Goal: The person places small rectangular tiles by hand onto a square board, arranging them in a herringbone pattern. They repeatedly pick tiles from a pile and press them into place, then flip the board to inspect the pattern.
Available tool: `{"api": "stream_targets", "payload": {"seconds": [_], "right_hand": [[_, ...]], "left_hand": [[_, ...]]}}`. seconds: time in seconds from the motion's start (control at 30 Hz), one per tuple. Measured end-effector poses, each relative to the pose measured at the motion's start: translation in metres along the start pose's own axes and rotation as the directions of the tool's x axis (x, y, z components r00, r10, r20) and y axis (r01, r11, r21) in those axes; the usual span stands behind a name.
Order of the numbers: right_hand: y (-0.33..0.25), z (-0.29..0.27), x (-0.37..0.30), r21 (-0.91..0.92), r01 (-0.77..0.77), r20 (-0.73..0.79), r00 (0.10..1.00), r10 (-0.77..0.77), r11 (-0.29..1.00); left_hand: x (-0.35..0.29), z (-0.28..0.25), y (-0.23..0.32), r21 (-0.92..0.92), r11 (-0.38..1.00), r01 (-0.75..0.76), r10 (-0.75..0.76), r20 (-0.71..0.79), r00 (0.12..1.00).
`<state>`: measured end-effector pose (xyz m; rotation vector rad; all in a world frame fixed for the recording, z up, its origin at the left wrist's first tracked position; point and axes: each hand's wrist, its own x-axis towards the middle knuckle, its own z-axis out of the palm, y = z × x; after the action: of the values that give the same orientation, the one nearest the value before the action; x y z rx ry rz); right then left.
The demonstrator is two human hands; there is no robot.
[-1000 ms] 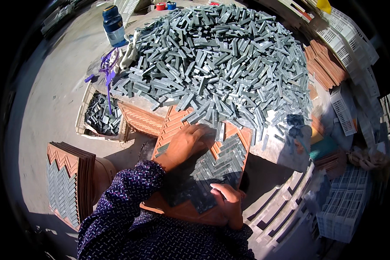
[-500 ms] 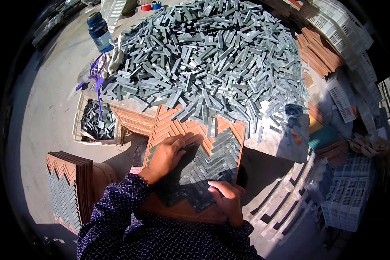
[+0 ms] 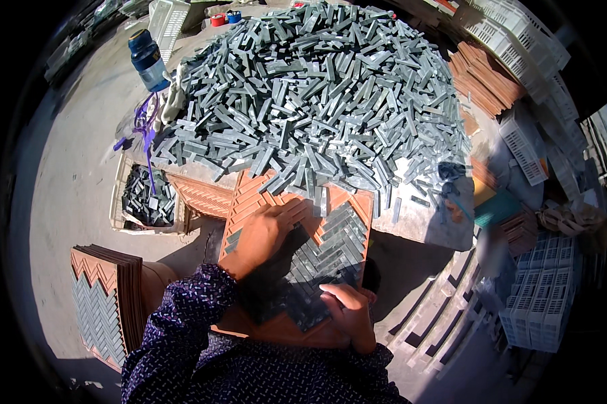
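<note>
An orange herringbone-grooved board (image 3: 248,190) lies before me, tilted, its lower and right grooves filled with dark grey stone strips (image 3: 337,236). Over the board's left part, my left hand (image 3: 262,234) is closed, knuckles up, fingertips bent down to the grooves by the edge of the laid strips. What those fingers hold, if anything, is hidden. My right hand (image 3: 352,313) rests at the lower right of the laid strips, index finger and thumb apart and nothing seen between them. Just beyond the board rises a large heap of loose grey stone strips (image 3: 303,101).
Left stand a stack of filled boards (image 3: 98,303) and a crate of dark pieces (image 3: 117,212). A blue bottle (image 3: 148,62) and pale gloves (image 3: 174,97) sit beside the heap. On the right are orange boards (image 3: 482,77), white crates (image 3: 536,296) and a slatted pallet (image 3: 428,323).
My left hand has drawn back slightly toward me, its fingers more bent. My right hand keeps its place on the strips. The whole view has shifted a little.
</note>
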<state>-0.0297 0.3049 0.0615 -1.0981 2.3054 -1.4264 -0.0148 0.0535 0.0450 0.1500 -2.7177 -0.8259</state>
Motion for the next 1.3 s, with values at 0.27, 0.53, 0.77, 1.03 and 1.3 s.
{"api": "stream_targets", "payload": {"seconds": [0.27,0.53,0.77,1.03,1.3], "right_hand": [[-0.005,-0.007,0.000,-0.061,-0.020,-0.072,0.997,0.016,0.998],[-0.001,-0.009,0.001,-0.012,-0.010,-0.016,1.000,0.010,1.000],[0.004,-0.005,-0.005,0.032,-0.049,-0.006,0.999,0.049,0.998],[0.003,-0.003,-0.003,0.024,-0.047,0.006,0.999,0.047,0.999],[0.012,-0.017,-0.018,-0.091,-0.071,-0.078,0.995,0.064,0.993]], "left_hand": [[0.056,0.008,-0.032,0.386,0.897,-0.217,0.171,0.149,0.974],[0.003,-0.008,-0.021,-0.038,0.996,0.083,-0.077,0.142,0.987],[0.000,0.003,-0.019,-0.100,0.988,0.121,-0.117,0.043,0.992],[0.007,0.004,-0.004,0.019,0.997,0.073,-0.073,0.001,0.997],[0.067,0.014,-0.011,0.088,0.994,0.072,-0.069,-0.032,0.997]]}}
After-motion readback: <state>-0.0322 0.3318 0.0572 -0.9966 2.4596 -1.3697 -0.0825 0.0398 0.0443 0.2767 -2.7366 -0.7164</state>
